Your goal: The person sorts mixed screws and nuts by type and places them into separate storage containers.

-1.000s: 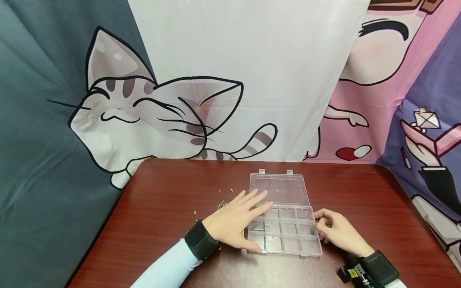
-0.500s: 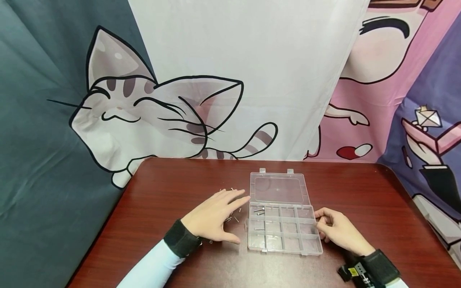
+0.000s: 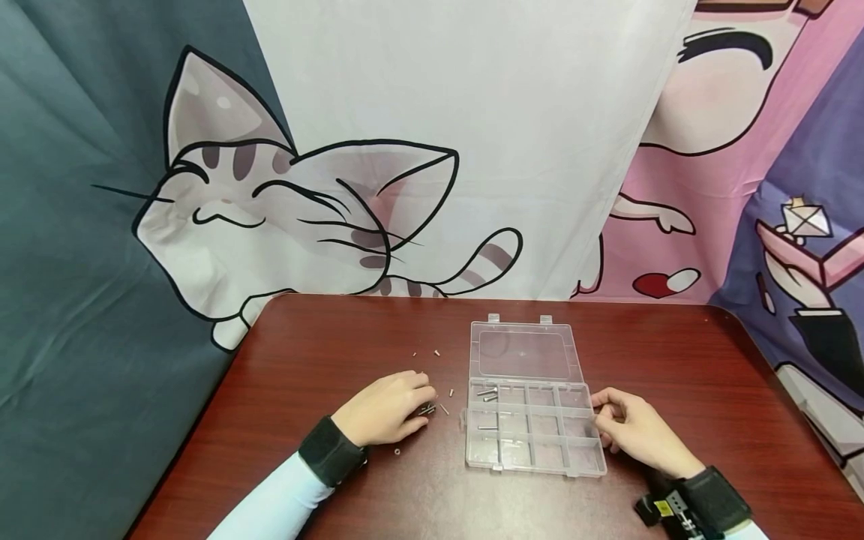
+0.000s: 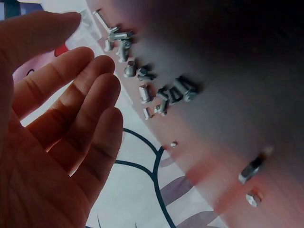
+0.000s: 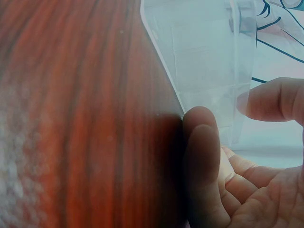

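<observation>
In the head view my left hand (image 3: 381, 409) hovers low over a small group of metal screws (image 3: 427, 409), fingers bent loosely downward. The left wrist view shows the palm and relaxed fingers with nothing in them, beside several short bolts (image 4: 185, 88). A clear plastic compartment box (image 3: 526, 352) lies with its lid folded back. A few silvery screws (image 3: 489, 394) sit in its left column. At the box's right side, my right hand (image 3: 634, 431) holds the wall; in the right wrist view one fingertip (image 5: 199, 121) meets the lower edge and another digit the upper rim.
Loose small pieces lie around the group: a tiny screw (image 3: 436, 352) farther back and a small nut (image 3: 397, 451) nearer me. The brown tabletop (image 3: 324, 337) ends at a printed cloth (image 3: 540, 112) behind it.
My left hand has moved left from over the box to the loose screws, its spread fingers now bent down. The screws in the box have come into view. The right hand stays put.
</observation>
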Motion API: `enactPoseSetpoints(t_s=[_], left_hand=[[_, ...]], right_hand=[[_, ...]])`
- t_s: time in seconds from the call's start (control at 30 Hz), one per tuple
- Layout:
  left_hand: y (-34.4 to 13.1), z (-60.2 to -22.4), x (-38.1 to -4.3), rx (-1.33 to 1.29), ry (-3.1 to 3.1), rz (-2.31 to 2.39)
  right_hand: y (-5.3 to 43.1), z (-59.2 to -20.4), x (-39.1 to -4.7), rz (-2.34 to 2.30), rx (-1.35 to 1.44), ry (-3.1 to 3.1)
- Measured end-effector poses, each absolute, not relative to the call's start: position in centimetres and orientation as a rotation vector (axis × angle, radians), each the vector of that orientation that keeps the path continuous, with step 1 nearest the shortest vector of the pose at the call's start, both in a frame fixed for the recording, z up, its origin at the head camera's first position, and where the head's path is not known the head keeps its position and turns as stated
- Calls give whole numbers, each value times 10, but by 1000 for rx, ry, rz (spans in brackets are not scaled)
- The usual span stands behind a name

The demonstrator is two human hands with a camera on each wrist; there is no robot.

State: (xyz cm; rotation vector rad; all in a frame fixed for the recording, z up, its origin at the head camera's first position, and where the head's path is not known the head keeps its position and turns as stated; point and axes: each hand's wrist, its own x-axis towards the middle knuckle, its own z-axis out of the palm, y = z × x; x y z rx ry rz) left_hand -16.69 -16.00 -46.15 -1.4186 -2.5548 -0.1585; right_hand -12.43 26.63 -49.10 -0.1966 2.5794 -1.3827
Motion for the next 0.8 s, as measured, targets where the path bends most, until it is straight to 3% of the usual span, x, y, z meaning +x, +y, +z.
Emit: enactPoseSetpoints(t_s=[0.8], left_hand=[[-149, -474, -172, -1271, -2646, -20]], right_hand=[[266, -489, -124, -1382, -203, 2577]])
